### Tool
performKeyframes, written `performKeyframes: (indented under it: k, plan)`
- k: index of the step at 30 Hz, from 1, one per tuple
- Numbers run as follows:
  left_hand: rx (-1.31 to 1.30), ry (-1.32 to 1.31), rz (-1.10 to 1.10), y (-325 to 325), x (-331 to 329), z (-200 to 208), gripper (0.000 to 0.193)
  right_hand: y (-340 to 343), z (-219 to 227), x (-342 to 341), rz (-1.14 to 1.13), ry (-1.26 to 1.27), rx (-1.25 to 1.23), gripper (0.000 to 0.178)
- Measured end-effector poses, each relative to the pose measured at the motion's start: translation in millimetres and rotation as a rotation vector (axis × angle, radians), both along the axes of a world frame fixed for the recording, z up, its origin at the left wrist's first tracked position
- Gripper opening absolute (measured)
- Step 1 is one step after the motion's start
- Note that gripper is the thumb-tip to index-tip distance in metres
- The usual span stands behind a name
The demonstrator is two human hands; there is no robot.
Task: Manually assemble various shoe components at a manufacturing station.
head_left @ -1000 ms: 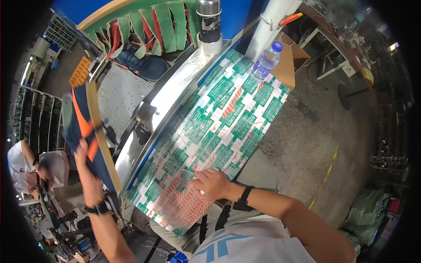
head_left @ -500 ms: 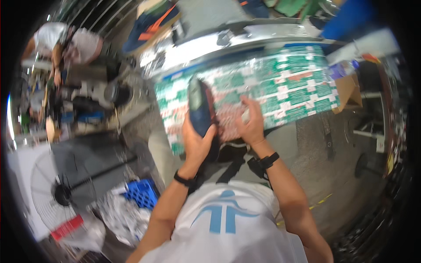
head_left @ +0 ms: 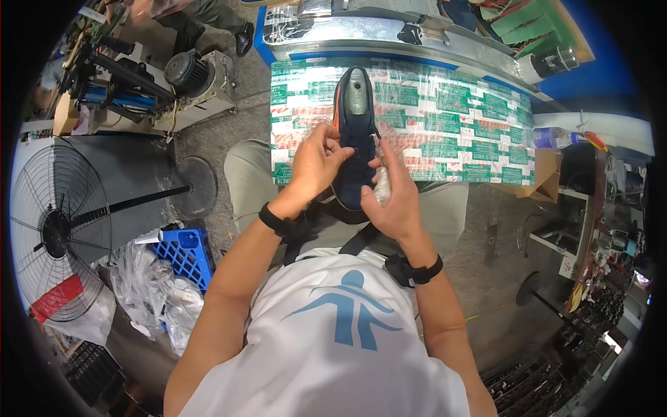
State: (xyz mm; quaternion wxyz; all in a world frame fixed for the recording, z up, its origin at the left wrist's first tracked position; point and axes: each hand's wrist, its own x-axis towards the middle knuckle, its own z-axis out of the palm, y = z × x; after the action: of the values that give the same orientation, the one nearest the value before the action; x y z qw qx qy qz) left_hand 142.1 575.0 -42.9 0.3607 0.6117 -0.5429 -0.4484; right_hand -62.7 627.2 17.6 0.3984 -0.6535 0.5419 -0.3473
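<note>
A navy shoe [head_left: 356,132] with orange along its left side lies with its opening facing up and its heel pointing away from me. A grey-green shoe last [head_left: 357,96] fills the opening. My left hand [head_left: 317,161] is closed at the shoe's left edge, its thumb lying over the upper; whether a lace or thread is pinched there is too small to tell. In my right hand [head_left: 397,201] is a slim hand tool with a pale, wrapped-looking handle [head_left: 382,186]. Its thin tip reaches up along the shoe's right side. The toe end sits low between my wrists, over my lap.
A bench covered in green-and-white printed tape [head_left: 451,132] lies before me, with a metal machine edge [head_left: 361,33] behind it. At right are a clear bottle [head_left: 552,137] and a cardboard box [head_left: 545,177]. A floor fan [head_left: 59,233] and blue crate [head_left: 184,254] stand left.
My view has swung and steadied. The left hand has shifted from gripping the shoe's side to its upper. My right hand has brought the tool against the shoe's right side.
</note>
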Motion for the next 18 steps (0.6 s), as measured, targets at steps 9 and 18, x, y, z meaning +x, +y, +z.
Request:
performKeyframes:
  k: [9,18]
  plan:
    - [-0.137,-0.128,-0.185,-74,75,-7,0.023,-27,-10,31,0.224,0.549,-0.389,0.088]
    - [-0.056,0.095,-0.343,-128,16,25,0.092,-34,9,23,0.135,0.248,-0.012,0.08]
